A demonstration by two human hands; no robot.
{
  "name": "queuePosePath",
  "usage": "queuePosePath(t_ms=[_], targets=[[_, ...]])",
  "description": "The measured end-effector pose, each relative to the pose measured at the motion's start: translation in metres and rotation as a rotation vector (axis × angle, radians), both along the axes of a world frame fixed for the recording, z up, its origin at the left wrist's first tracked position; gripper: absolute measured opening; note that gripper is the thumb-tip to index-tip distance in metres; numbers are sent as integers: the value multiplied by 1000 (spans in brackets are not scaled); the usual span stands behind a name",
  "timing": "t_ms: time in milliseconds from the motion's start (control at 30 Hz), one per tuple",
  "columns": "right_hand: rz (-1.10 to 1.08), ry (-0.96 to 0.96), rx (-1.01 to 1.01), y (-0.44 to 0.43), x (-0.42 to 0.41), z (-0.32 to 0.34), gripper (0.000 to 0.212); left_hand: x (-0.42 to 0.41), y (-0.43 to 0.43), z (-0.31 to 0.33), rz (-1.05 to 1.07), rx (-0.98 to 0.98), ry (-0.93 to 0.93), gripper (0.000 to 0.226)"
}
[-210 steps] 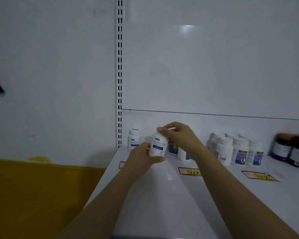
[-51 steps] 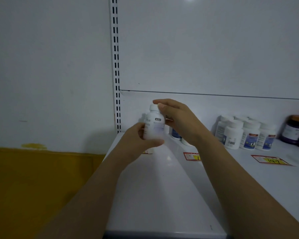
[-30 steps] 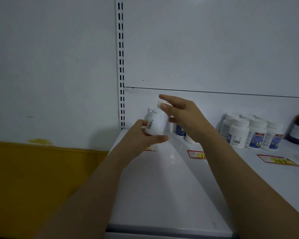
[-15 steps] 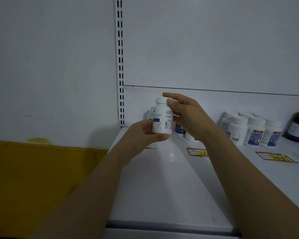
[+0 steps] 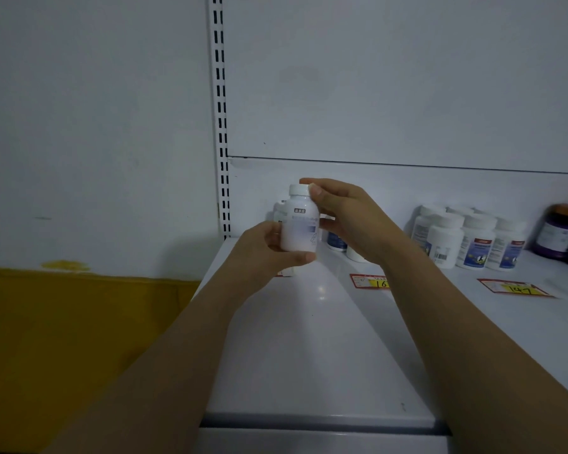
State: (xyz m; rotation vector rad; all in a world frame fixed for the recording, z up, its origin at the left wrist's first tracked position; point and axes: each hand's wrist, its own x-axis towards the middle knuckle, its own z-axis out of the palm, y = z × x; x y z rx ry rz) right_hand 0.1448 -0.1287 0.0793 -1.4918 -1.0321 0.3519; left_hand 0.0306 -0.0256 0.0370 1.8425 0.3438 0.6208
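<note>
White shelf (image 5: 309, 339) and white back panel are filling the view, and the white bottle (image 5: 299, 226) is being held upright above the shelf's left part. The left hand (image 5: 263, 253) is gripping the bottle's lower body with curled fingers, while the right hand (image 5: 345, 217) is pinching its cap. Other white bottles (image 5: 469, 240) and yellow price tags (image 5: 513, 287) are standing well apart to the right.

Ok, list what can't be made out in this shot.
Head view: label print on the white plastic bottle, blurred, too small.
Red-and-yellow paper price tag: last digits hidden by the right forearm.
Blue-labelled white bottle: mostly behind the right hand.
Dark round jars: blurred, cut by the frame edge.
</note>
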Motion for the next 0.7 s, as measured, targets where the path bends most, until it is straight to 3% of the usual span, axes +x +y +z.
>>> queuePosePath(t_ms=[100,433,567,700], targets=[[37,-15,-24,-1,-2,1,38,1,2,-2,14,-5,-32,46],[79,-392,87,7,-30,0,49,1,17,-3,178,91,-342,52],[105,-427,104,7,-32,0,48,1,16,-3,184,131,-368,53],[79,-366,106,2,-27,5,47,-1,13,2,103,34,-320,51]])
